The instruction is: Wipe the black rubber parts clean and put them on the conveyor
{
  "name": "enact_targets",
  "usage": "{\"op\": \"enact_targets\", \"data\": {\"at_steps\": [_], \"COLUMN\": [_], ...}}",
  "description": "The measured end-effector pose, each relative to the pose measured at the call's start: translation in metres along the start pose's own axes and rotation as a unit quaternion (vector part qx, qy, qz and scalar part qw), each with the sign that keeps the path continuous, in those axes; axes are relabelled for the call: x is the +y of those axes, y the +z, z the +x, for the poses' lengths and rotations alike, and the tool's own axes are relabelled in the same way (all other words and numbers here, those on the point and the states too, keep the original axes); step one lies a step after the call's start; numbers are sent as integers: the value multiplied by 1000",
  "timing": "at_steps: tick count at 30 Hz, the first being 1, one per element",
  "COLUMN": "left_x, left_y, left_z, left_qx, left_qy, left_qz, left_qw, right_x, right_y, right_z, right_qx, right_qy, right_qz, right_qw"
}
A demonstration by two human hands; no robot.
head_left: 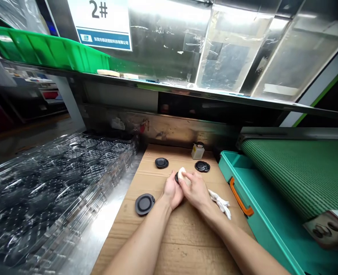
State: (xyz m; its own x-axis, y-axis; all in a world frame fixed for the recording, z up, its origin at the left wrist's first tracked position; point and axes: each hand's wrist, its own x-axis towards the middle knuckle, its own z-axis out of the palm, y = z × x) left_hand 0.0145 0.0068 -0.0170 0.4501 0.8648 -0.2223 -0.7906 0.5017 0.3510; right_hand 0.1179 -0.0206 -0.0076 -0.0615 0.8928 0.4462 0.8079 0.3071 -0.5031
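Observation:
My left hand is closed around a small black round part, most of which is covered by my fingers. Against that part, my right hand pinches a white pad or folded cloth. Both hands meet above the cardboard sheet. A black round disc lies left of my left wrist, and another black disc is farther back. Behind my right hand rest some overlapping black discs. A crumpled white cloth lies beside my right wrist.
A small bottle with a dark cap stands at the cardboard's back. Clear plastic trays of dark parts fill the left. At right are a teal bin with an orange handle and a green conveyor belt. Overhead, a shelf holds a green crate.

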Motion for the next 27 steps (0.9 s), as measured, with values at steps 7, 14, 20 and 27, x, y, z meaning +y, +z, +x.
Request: {"op": "enact_targets", "data": {"at_steps": [7, 14, 20, 27], "left_x": [-3, -4, -4, -5], "left_y": [0, -2, -1, 0], "left_z": [3, 3, 4, 6], "left_qx": [-4, -2, 19, 16], "left_qy": [-12, 16, 5, 16], "left_qz": [-3, 3, 18, 43], "left_qw": [1000, 1000, 1000, 999], "right_x": [-6, -3, 2, 4], "right_y": [8, 4, 3, 0], "right_z": [-17, -14, -15, -14], "right_qx": [69, 56, 29, 30], "right_qy": [-4, -24, -39, -30], "right_qz": [-32, -54, -58, -68], "right_qw": [997, 997, 997, 997]}}
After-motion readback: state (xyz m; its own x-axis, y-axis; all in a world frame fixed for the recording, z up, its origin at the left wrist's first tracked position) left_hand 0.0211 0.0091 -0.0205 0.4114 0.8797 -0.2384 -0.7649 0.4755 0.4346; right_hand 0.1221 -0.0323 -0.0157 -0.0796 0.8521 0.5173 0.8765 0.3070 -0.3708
